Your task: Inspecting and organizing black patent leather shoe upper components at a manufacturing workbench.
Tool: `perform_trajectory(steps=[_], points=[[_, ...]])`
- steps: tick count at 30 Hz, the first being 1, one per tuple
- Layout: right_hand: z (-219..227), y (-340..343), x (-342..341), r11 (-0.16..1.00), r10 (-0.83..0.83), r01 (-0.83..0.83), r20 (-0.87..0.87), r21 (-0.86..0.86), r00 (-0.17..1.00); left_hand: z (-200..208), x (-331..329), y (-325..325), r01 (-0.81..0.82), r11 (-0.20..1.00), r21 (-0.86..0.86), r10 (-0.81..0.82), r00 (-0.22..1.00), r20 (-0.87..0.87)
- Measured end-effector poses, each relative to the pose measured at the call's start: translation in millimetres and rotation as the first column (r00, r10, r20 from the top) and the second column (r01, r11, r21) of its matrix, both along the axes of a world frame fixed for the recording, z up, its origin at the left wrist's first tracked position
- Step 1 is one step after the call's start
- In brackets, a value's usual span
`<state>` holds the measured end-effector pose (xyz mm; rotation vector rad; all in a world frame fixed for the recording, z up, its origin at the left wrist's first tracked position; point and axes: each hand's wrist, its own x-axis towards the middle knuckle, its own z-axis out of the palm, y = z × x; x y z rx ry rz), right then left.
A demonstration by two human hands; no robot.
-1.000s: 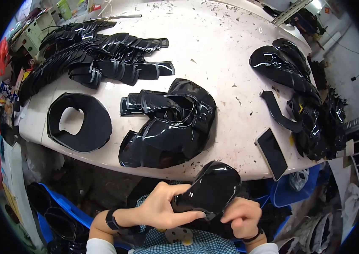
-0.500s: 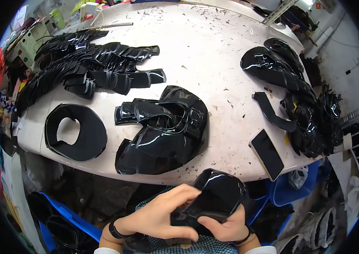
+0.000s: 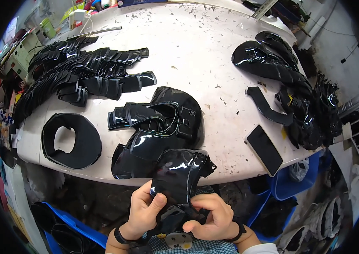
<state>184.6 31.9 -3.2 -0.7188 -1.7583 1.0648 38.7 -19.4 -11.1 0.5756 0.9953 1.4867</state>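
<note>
A glossy black patent-leather shoe upper (image 3: pixel 175 173) is raised at the table's front edge, its toe part pointing away from me. My left hand (image 3: pixel 143 211) pinches its left edge between thumb and fingers. At its lower right edge the curled fingers of my right hand (image 3: pixel 213 216) grip it, with the thumb held apart. Just behind lies a stack of similar black uppers (image 3: pixel 162 148) with small buckle-like details. To the left of that stack rests a matte black ring-shaped piece (image 3: pixel 90 142), dull lining side up.
Overlapping black strips and pieces (image 3: pixel 103 63) cover the table's far left. More black uppers (image 3: pixel 268 63) lie at the right, near a curved black strip (image 3: pixel 266 106) and a phone (image 3: pixel 264 150). Blue bins (image 3: pixel 292 184) stand below the table, and scraps dot its top (image 3: pixel 196 51).
The upper has moved left and away from me, turning over in my hands. My left hand now grips its left edge; my right hand has shifted left along its lower edge.
</note>
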Motion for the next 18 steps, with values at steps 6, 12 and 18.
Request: perform_trajectory(steps=[6, 12, 18], points=[[3.6, 4.9, 0.4, 0.96, -0.115, 0.079, 0.118, 0.267, 0.986, 3.0, 10.9, 3.2, -0.063, 0.998, 0.026, 0.065, 0.995, -0.073], [1.0, 6.0, 7.4, 0.982, -0.095, 0.048, 0.253, 0.184, 0.963, 1.4, 12.8, 7.0, -0.14, 0.988, -0.066, 0.133, 0.986, -0.102], [4.4, 6.8, 13.0, 0.964, 0.139, -0.102, 0.14, -0.247, 0.98, 6.6, 10.8, 5.4, -0.031, 0.999, -0.004, 0.03, 0.974, -0.224]])
